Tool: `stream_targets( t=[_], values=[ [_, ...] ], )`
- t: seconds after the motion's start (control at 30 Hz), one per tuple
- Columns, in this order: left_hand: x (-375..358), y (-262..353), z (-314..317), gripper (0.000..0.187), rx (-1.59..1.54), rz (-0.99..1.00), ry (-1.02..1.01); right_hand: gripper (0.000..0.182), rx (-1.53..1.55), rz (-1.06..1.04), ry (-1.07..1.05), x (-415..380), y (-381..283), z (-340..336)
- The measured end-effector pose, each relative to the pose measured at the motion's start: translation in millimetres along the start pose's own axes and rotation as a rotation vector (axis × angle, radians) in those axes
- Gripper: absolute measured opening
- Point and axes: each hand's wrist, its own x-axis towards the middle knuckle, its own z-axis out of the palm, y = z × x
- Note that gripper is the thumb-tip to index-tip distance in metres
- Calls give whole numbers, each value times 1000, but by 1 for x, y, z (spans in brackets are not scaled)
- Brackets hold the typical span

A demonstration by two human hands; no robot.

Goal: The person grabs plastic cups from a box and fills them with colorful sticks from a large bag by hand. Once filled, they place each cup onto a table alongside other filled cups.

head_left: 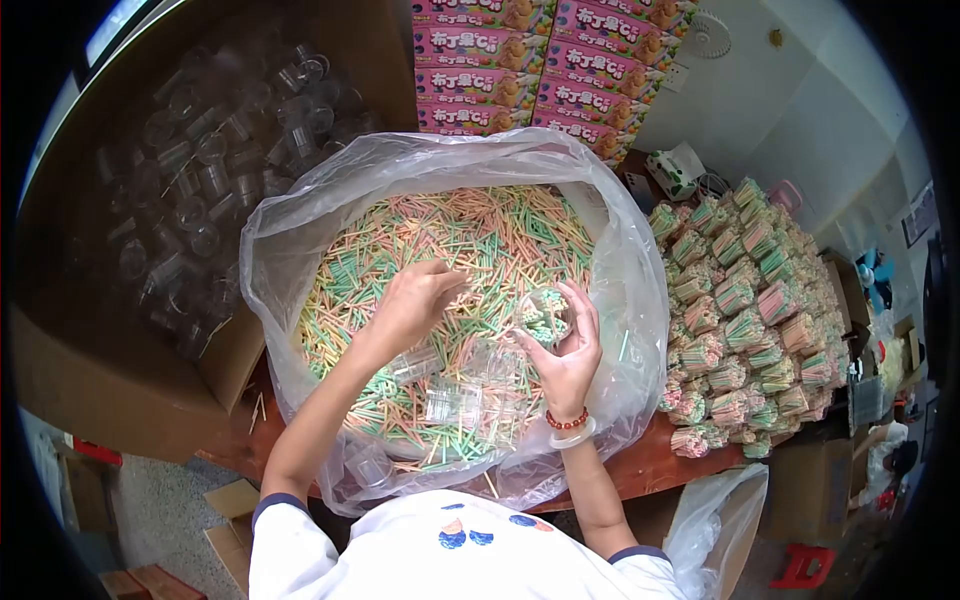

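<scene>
My right hand (568,362) is wrapped round a clear plastic cup (521,325) that holds pastel candy-like sticks, its open mouth facing up toward me. To its left, my left hand (408,308) is closed with fingertips pinched together over the loose sticks; whatever is between them is too small to make out. Beneath both hands spreads a big heap of thin pink, green and yellow sticks (450,225) inside a large clear plastic bag (272,285). Several empty clear cups (455,402) lie on the heap near my body.
A cardboard box (110,370) at left holds many clear cups (212,180). Right of the bag, stick-filled cups (742,328) are stacked in a tall pile on the reddish table (650,462). Pink printed cartons (480,52) stand behind. A clear bag (712,515) hangs at lower right.
</scene>
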Motion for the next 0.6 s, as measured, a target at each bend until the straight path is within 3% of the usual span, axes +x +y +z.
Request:
stream_targets(
  t=[0.07,0.13,0.17,0.23,0.43,0.6],
  values=[
    [5,14,-20,27,-18,27,12,76,-24,14,8,-1,10,-1],
    [8,40,-35,32,-327,-41,67,75,-35,84,3,-2,12,1],
    [11,46,-37,32,-324,-43,65,75,-32,86,3,-1,10,4],
    [15,55,-39,35,-487,0,-90,76,-23,100,-6,0,2,9],
    [27,71,-32,26,-104,136,-151,72,-239,-14,24,-3,6,11],
    [30,76,-28,27,65,289,-236,75,-200,53,-60,-4,8,6]
  ],
)
